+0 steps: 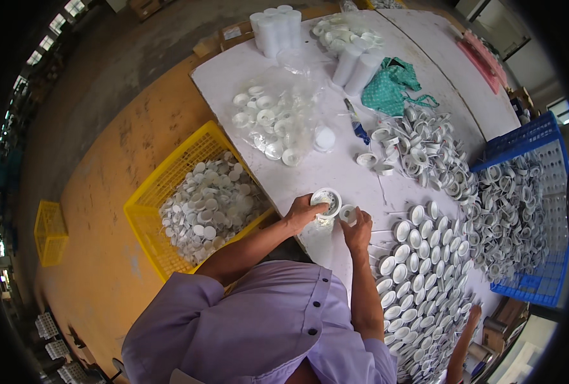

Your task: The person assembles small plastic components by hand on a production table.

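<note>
1. Pinching a round white plastic housing with a greyish inside [330,197], my left hand [302,213] has its thumb over the near rim; the fingers beneath are mostly hidden.

2. My right hand [358,232] is nearly closed, fingertips on a smaller round white piece [347,214]. How firmly they press, I cannot tell.

3. Both pieces sit at my fingertips, just beside each other, the housing to the left and slightly farther from me. I cannot tell whether they touch.

4. Bare surface of the pale worktable [335,174] opens ahead of my hands. Its left edge runs close by my left wrist, and my left forearm crosses it.

5. Past that edge, a yellow slatted plastic basket [145,208] holds many small white round discs [204,208].

6. On my right, room is tight: rows of tilted white rings [418,269] stand near my right hand and forearm.

7. Farther ahead lie a clear plastic bag of white round parts [275,121], a short stack of white discs [324,138] and a loose heap of wired white rings [418,157].

8. Beyond the rows, a blue plastic crate [543,281] borders the far right.
</note>
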{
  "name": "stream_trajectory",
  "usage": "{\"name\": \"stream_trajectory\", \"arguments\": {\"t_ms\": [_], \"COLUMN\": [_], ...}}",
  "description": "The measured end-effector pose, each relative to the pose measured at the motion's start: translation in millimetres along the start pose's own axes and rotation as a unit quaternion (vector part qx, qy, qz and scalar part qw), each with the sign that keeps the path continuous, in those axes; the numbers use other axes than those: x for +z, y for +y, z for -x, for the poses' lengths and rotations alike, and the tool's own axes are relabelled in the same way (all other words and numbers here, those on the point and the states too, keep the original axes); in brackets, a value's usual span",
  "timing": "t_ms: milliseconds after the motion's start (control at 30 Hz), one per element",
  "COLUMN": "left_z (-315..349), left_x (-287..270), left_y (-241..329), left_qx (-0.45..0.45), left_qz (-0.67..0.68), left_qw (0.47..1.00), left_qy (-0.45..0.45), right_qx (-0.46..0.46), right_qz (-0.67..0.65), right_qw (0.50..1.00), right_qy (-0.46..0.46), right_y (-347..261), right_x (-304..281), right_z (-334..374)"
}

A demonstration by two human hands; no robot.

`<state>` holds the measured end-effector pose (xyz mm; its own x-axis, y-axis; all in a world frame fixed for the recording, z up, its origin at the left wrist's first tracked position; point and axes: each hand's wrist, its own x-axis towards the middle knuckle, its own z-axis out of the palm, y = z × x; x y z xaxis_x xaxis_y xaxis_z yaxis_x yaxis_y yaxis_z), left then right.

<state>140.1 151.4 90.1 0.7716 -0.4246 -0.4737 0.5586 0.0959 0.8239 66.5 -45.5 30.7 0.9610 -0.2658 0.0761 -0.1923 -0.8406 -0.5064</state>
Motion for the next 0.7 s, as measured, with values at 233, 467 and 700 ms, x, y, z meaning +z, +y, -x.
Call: {"name": "stream_trajectory", "arguments": {"t_ms": [233, 467, 700], "left_z": [-7, -12, -6], "left_x": [3, 8, 19], "left_y": [-15, -31, -25], "left_qx": [0.030, 0.007, 0.053], "left_qz": [0.046, 0.067, -0.042], "left_qw": [0.998, 0.998, 0.998], "left_qy": [-0.004, 0.008, -0.016], "right_qx": [-0.020, 0.016, 0.026], "right_qz": [-0.071, -0.105, -0.244], "right_qw": [0.996, 0.991, 0.965], "right_qy": [0.046, 0.080, 0.092], "right_y": [-13, -16, -49], "right_x": [-19, -40, -75], "right_z": [10, 26, 30]}}
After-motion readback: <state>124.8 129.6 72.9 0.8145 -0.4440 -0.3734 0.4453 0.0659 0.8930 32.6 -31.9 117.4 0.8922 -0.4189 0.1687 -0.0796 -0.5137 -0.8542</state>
